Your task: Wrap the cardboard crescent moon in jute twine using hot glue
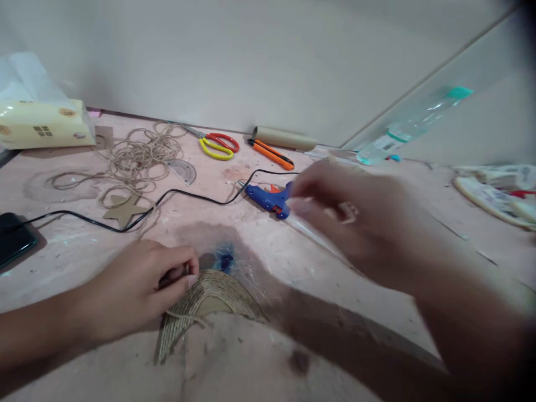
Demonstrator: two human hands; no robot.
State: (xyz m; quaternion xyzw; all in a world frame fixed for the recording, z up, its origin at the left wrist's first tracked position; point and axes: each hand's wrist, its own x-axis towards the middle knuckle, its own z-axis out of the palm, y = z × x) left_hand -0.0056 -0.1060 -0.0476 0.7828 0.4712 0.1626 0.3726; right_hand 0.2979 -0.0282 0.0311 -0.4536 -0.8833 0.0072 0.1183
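Note:
An arch-shaped cardboard piece point(234, 293) covered with rows of twine lies on the table near me, with a loose twine end by its inner edge. My left hand point(138, 279) rests at the arch's upper left, thumb and index finger pinched on its edge. Farther off lies a blue glue gun point(266, 200) with an orange trigger, its metal nozzle pointing left. Over the handle end of that gun is my right hand point(355, 218), smeared by motion with its fingers bent. Whether it touches the glue gun is unclear.
A twine heap point(142, 153), protractor point(183, 171), cardboard star point(125, 211), scissors point(218, 146), orange cutter point(272, 154) and cardboard tube point(285, 138) lie toward the wall. A black cable point(196, 194) crosses the table. Tissues point(46, 125), a phone point(14, 240) and a bottle point(393, 139) stand around.

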